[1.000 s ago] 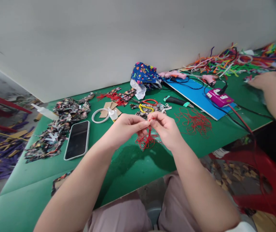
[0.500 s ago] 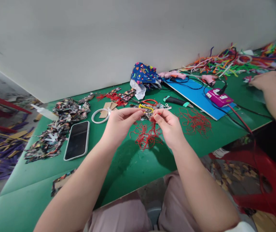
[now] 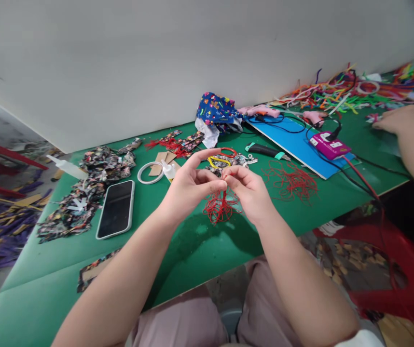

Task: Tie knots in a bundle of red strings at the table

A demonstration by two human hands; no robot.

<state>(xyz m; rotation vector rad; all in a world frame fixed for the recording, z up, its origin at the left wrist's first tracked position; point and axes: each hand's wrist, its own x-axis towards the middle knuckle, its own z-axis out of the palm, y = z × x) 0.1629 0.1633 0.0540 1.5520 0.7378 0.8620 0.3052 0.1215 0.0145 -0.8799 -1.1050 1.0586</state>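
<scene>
My left hand (image 3: 192, 185) and my right hand (image 3: 245, 190) meet above the green table, fingertips touching. Between them is a bundle of red string (image 3: 225, 193), pinched by both thumbs and curled fingers; my left index finger is lifted away. Exactly how the strands run at the fingertips is too small to tell. Beneath lies a tangle of red string (image 3: 217, 212), and a second red string pile (image 3: 296, 182) rests to the right. Just behind my hands are scissors with yellow and red handles (image 3: 218, 162), partly hidden, on patterned fabric.
A phone (image 3: 116, 209), black floral fabric scraps (image 3: 102, 164), a white ring (image 3: 142, 173) and a glue bottle (image 3: 169, 168) lie left. Behind stand a utility knife (image 3: 267, 151), blue board (image 3: 286, 144) and purple power strip (image 3: 329, 145). A co-worker's hand (image 3: 400, 120) works at far right.
My hands, which were a little apart, have come together at the red string. My right hand has shifted left, my left index finger has risen, and the glue bottle shows more.
</scene>
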